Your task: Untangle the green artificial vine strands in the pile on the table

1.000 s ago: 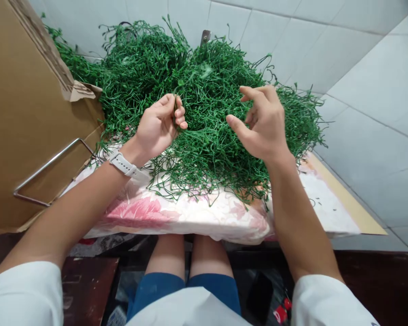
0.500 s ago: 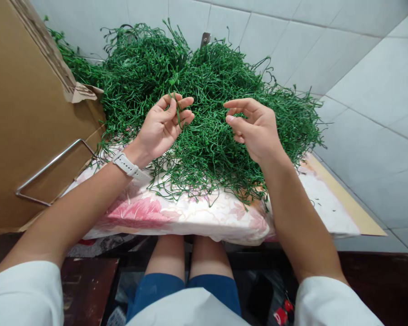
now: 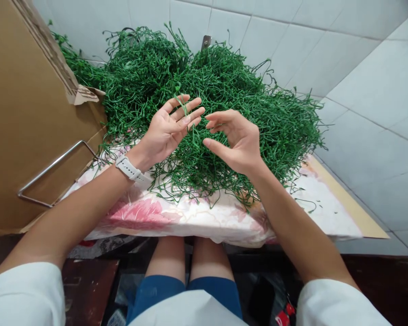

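A large tangled pile of thin green stems (image 3: 224,77) with small knobbed tips covers most of the table. In front of it, my left hand (image 3: 168,129) is turned palm up, and a single green stem (image 3: 182,106) lies across its fingers under the thumb. To the right, my right hand (image 3: 236,140) has its thumb and fingers apart with nothing between them. Its fingertips point at the left hand without touching it. Whether the stems are real or plastic I cannot tell.
A floral cloth (image 3: 139,215) covers the table, with loose stem bits at its right. On the left stands a large cardboard box (image 3: 27,127) beside a bent metal handle (image 3: 51,172). White tiled wall (image 3: 370,113) closes off the back and right.
My right hand has moved left and slightly down toward the left hand, its thumb and fingers spreading wider. My left hand has shifted slightly right, its fingers straighter, with a stem still in it.
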Demonstrator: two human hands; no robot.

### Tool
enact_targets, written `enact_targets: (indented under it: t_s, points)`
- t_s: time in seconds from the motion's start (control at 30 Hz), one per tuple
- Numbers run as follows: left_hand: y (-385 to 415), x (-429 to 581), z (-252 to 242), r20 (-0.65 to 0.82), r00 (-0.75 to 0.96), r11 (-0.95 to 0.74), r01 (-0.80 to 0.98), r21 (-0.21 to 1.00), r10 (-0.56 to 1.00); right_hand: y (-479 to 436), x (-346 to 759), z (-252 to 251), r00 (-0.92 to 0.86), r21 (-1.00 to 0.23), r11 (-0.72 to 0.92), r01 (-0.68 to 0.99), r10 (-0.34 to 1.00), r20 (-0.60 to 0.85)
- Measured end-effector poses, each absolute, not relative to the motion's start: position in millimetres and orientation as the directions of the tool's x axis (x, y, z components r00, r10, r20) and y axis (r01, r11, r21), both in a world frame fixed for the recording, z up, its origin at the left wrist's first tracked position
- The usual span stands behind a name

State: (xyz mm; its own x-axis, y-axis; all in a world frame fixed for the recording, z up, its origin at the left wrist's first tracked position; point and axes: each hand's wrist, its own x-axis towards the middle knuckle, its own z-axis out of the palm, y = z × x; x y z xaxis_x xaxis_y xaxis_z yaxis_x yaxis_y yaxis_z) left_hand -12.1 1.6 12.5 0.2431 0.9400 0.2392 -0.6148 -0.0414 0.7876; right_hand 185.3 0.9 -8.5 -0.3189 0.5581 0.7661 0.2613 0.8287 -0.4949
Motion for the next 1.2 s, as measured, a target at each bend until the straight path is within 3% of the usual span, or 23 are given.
enact_targets:
  t_s: [0.1, 0.2, 0.27, 0.37, 0.5, 0.6, 0.77, 1.0, 1.2]
  points:
    - [-1, -10, 12, 0.219, 0.244, -0.033, -0.595, 0.803, 0.945, -1, 183, -9, -0.426, -0.298, 0.853, 0.429, 0.482, 0.766]
    - [-2, -9, 11, 0.206, 0.257, -0.021, -0.577, 0.816, 0.944, -3, 181, -10, -0.476, -0.238, 0.861, 0.449, 0.455, 0.753]
    - [0, -9, 10, 0.196, 0.273, -0.006, -0.569, 0.823, 0.942, -4, 180, -10, -0.459, -0.273, 0.878, 0.393, 0.445, 0.769]
    - [3, -11, 11, 0.160, 0.266, 0.023, -0.573, 0.819, 0.951, -6, 177, -9, -0.378, -0.437, 0.861, 0.260, 0.508, 0.774]
    - [5, -14, 15, 0.107, 0.227, 0.053, -0.601, 0.797, 0.968, -6, 175, -8, -0.284, -0.682, 0.732, 0.003, 0.654, 0.701]
    - [3, -15, 21, 0.097, 0.219, 0.063, -0.623, 0.779, 0.971, -4, 175, -7, -0.264, -0.774, 0.607, -0.177, 0.729, 0.632]
    - [1, -16, 27, 0.103, 0.203, 0.052, -0.641, 0.766, 0.974, 0, 178, -7, -0.238, -0.813, 0.507, -0.285, 0.784, 0.573]
    - [2, -17, 27, 0.126, 0.187, 0.037, -0.686, 0.727, 0.974, 8, 187, -8, -0.222, -0.815, 0.564, -0.137, 0.784, 0.580]
    - [-7, -13, 29, 0.109, 0.224, 0.078, -0.688, 0.722, 0.969, -5, 176, -1, -0.243, -0.834, 0.425, -0.351, 0.819, 0.520]
